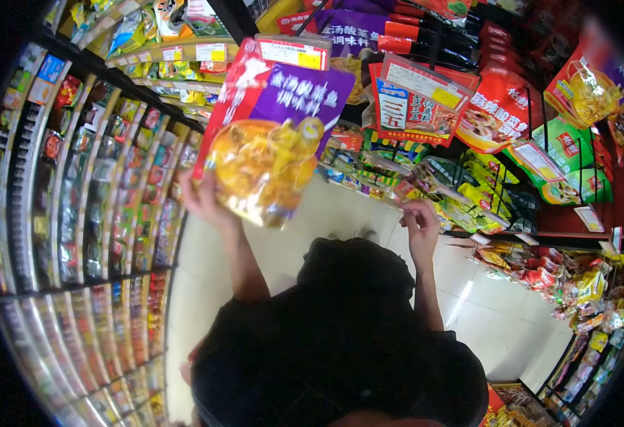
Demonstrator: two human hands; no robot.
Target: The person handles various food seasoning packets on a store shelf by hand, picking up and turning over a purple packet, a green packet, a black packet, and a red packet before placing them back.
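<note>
My left hand (pixel 211 203) is closed on the lower left edge of a fish seasoning packet (pixel 265 153), red and purple with a picture of a yellow soup bowl. The packet is held up with its front facing me, and my thumb is hidden behind it. My right hand (pixel 420 219) hangs at the lower edge of the right-hand display, its fingers curled in and nothing showing in them. Close to it are yellow-green packets (pixel 481 203) on the rack.
A red seasoning packet (pixel 497 110) and green packets (pixel 566 160) hang on the display to the right, with price tags (pixel 425 84) in front. Long shelves (pixel 91 185) of small packaged goods line the left side. Pale floor tiles (pixel 347 206) run between them.
</note>
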